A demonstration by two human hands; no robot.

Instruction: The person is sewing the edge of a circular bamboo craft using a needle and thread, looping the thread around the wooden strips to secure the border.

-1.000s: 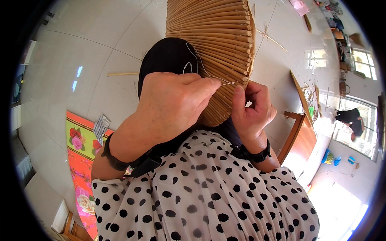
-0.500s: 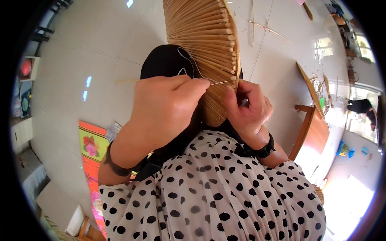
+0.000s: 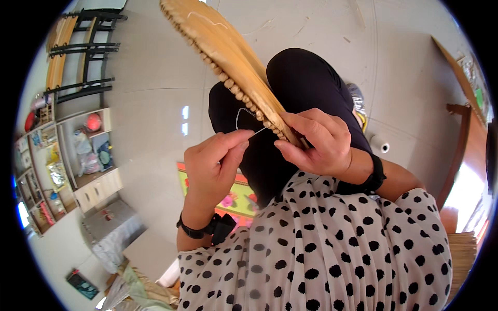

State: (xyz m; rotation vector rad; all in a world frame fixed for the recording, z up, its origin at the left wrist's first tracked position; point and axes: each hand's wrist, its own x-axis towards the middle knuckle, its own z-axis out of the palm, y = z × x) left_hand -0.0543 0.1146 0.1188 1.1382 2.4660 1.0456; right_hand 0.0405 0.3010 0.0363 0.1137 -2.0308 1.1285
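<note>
A fan of thin bamboo slats [image 3: 218, 46] stretches from the top of the view down to my lap, seen almost edge-on. My right hand [image 3: 316, 142] grips its lower end between thumb and fingers. My left hand [image 3: 212, 166] pinches a thin needle with pale thread [image 3: 244, 116] that loops against my black trousers [image 3: 306, 83]. The needle tip points at the fan's beaded edge, just left of my right thumb. Both wrists wear black bands.
I sit over a pale tiled floor [image 3: 150, 103]. A bright patterned mat [image 3: 236, 197] lies under my legs. Shelves with toys and boxes [image 3: 67, 155] stand at the left, a dark rack [image 3: 83, 46] at the upper left, a white thread spool [image 3: 381, 145] and wooden furniture [image 3: 456, 150] at the right.
The view has swung and the fan now shows edge-on instead of flat. My left hand has come off the fan and drawn back to the left with the needle and thread.
</note>
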